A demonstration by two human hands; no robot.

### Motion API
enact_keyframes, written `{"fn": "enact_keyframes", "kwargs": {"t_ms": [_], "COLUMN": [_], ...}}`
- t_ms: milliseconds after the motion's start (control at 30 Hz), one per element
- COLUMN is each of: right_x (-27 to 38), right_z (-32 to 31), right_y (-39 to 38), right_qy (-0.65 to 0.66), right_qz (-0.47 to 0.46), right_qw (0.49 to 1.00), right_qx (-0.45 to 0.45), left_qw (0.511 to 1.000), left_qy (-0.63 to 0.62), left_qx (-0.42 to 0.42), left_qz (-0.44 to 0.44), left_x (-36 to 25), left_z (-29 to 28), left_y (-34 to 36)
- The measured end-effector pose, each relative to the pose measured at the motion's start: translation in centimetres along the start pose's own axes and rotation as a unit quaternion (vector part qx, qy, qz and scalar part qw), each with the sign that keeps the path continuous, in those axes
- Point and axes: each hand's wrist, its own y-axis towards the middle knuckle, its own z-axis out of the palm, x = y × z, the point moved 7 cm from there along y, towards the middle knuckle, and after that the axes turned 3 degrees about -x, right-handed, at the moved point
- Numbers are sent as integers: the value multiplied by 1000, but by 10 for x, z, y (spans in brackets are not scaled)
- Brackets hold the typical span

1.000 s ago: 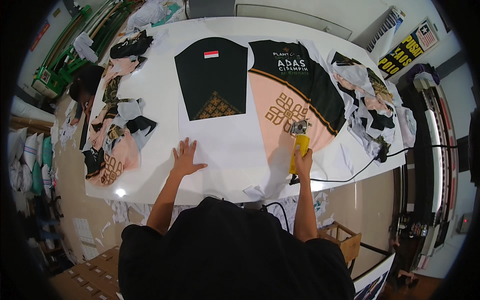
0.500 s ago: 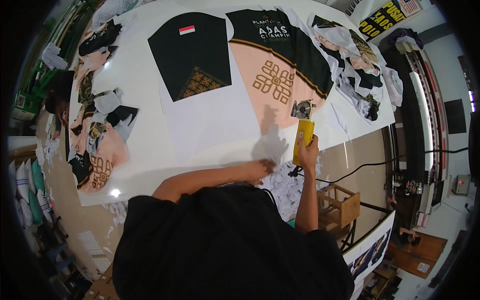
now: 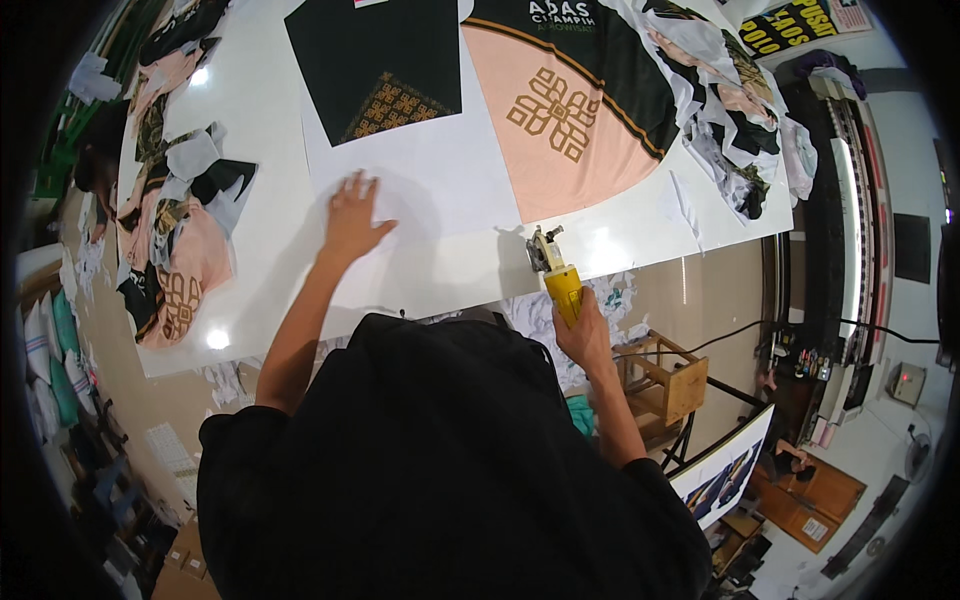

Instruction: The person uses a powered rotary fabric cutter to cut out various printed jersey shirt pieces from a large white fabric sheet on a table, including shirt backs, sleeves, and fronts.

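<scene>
Cutter (image 3: 564,289) tilts just off the near-right corner of the white sheet (image 3: 440,190), long axis slanting far-left, right hand (image 3: 585,337) wrapped round it. Left hand (image 3: 352,222), spread and holding nothing, is nearer the dark panel (image 3: 390,60), ahead on the sheet's far part.

Yellow metal-headed cutter (image 3: 564,290), tilted, in the right hand (image 3: 584,333); white sheet (image 3: 450,180), apparently flat on the table (image 3: 645,238).

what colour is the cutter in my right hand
The cutter is mainly yellow, shown in the head view.
</scene>
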Motion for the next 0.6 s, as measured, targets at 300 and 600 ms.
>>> {"fn": "enact_keyframes", "kwargs": {"t_ms": [300,600], "right_x": [12,14], "right_z": [20,23], "right_y": [27,37], "right_qy": [0,-9], "right_qz": [-13,-39], "right_qw": [999,999], "right_qx": [30,17], "left_qw": [986,987], "left_qy": [-13,-27], "left_qx": [109,97], "left_qz": [-129,-123], "left_x": [42,46], "left_z": [4,6], "left_y": [-42,-41]}}
